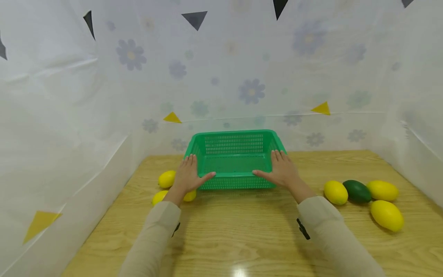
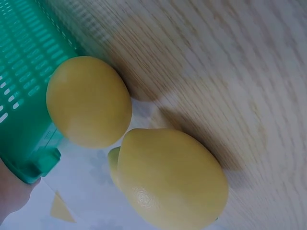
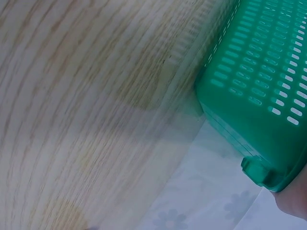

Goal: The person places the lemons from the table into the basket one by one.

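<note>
A green plastic basket point(image 1: 235, 182) with slotted walls stands on the wooden table, its open top facing up. My left hand point(image 1: 187, 176) lies on its near left corner, fingers stretched forward along the side and thumb along the front rim. At the near right corner, my right hand point(image 1: 283, 171) mirrors that pose, with straight fingers on the side rim. Both wrist views show just a bit of each hand beside the basket rim. Close to the left hand lie yellow lemons; one lemon point(image 2: 88, 101) overlaps the basket wall in the left wrist view, beside another lemon point(image 2: 175, 179).
On the right of the table point(image 1: 238, 227) sit three lemons, one of them point(image 1: 387, 215) nearest me, grouped around a dark green oval fruit point(image 1: 357, 191). White sheeting with printed flowers point(image 1: 252, 91) encloses the table at the back and sides.
</note>
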The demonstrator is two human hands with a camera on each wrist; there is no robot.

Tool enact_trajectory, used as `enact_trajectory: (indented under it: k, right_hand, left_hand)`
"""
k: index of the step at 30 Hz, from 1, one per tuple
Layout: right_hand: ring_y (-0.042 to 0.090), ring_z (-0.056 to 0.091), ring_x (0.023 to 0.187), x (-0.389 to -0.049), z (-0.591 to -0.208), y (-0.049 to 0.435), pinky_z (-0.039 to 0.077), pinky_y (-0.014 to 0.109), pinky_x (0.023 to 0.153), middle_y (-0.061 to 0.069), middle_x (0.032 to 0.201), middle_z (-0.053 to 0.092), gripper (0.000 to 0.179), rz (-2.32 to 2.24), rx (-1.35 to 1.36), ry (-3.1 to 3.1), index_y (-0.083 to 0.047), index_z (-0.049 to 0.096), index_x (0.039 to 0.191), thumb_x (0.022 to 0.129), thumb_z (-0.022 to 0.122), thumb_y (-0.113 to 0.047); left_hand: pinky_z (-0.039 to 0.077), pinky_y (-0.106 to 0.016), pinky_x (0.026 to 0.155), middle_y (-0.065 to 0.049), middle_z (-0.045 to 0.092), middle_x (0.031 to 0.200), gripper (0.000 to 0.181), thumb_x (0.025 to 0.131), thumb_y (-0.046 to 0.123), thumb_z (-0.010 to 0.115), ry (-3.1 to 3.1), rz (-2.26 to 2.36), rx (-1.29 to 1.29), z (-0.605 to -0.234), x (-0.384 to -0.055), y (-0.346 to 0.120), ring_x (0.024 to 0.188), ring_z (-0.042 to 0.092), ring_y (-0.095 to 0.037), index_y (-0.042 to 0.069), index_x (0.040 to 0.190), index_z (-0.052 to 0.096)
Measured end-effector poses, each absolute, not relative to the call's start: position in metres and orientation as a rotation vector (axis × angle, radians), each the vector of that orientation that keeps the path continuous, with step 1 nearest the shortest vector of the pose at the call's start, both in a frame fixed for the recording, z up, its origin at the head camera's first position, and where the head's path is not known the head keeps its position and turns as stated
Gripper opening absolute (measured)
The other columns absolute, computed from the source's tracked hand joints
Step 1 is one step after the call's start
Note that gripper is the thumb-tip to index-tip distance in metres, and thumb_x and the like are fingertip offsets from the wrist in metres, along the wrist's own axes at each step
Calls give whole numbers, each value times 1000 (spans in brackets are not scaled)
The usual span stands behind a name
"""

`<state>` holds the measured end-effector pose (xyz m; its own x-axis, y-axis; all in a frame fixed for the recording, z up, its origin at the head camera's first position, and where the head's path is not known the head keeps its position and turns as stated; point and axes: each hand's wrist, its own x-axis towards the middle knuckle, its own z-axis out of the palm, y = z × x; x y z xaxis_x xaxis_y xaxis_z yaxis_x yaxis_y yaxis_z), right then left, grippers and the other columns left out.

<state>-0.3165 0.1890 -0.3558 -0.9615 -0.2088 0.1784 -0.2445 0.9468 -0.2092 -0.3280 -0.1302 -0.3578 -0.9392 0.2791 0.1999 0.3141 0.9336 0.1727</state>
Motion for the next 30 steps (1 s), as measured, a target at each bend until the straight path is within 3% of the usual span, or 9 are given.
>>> enact_trajectory:
  k: [30]
  right_hand:
    - [47, 15, 138, -311, -354, 194, 16, 54, 114, 34, 147, 19, 109, 371, 356, -2961, 15, 15, 142, 82, 41, -72]
  left_hand:
    - [13, -48, 117, -25, 13, 153, 98, 87, 64, 43, -2980, -323, -457, -353, -322, -124, 142, 14, -37, -8, 145, 12]
